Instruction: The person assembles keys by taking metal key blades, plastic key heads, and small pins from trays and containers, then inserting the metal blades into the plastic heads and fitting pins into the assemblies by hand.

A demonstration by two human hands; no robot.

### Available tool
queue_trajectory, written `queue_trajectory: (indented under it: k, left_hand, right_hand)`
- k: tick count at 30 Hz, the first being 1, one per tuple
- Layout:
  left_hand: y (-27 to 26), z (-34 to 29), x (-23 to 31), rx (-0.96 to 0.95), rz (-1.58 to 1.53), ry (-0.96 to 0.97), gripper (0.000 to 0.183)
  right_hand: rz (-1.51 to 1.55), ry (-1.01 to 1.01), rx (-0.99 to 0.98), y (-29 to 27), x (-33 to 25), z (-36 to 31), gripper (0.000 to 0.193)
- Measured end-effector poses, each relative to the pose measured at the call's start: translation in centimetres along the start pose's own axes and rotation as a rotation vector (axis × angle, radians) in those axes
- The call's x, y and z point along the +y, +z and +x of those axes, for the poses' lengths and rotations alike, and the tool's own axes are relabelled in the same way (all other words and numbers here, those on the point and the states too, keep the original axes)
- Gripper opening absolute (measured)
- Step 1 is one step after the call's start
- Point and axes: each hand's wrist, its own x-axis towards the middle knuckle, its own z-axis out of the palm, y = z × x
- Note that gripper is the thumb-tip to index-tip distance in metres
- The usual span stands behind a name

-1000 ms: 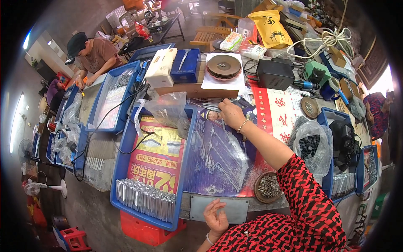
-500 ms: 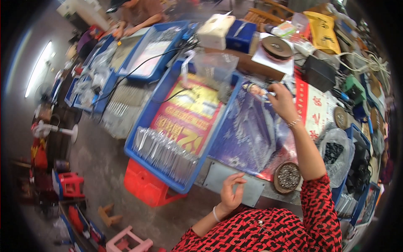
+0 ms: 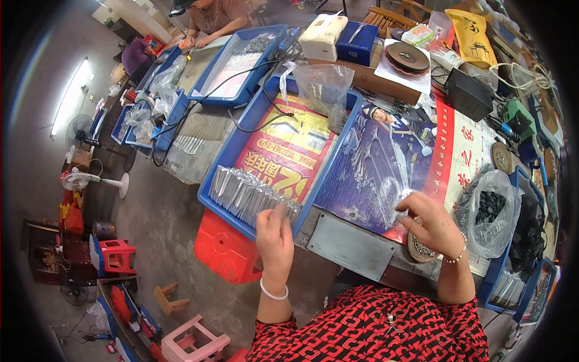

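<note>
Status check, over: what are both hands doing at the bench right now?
Left hand on row of silvery metal strips in blue plastic tray. Right hand pinching small clear plastic piece. Nothing between them.

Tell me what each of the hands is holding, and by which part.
The left hand touches the row of silvery strips at its near end; grip unclear. The right hand seems to pinch something small, too blurred to name.

Both forearms reach forward, left hand (image 3: 274, 236) fingers extended upward, right hand (image 3: 432, 224) fingers curled.
</note>
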Motion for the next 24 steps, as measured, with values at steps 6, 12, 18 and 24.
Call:
queue_trajectory:
  k: [6,12,18,24]
  left_hand:
    - [0.2,0.5,-1.0,-0.204,0.158,0.036,0.022]
    - [0.0,0.4,-0.4,-0.159,0.193,0.068,0.018]
    - [-2.3,0.2,2.7,0.073,-0.202,-0.070,0.012]
    - [1.7,-1.8,8.0,0.000,-1.286,-0.348,0.012]
  right_hand:
    - [-0.076,0.039,-0.063,0.4,0.1,-3.4,0.014]
    - [-0.116,0.050,-0.073,0.9,-0.1,-5.3,0.015]
    - [0.056,-0.082,-0.125,3.2,0.8,-6.3,0.016]
    - [0.767,0.178,-0.052,5.5,1.4,-6.7,0.029]
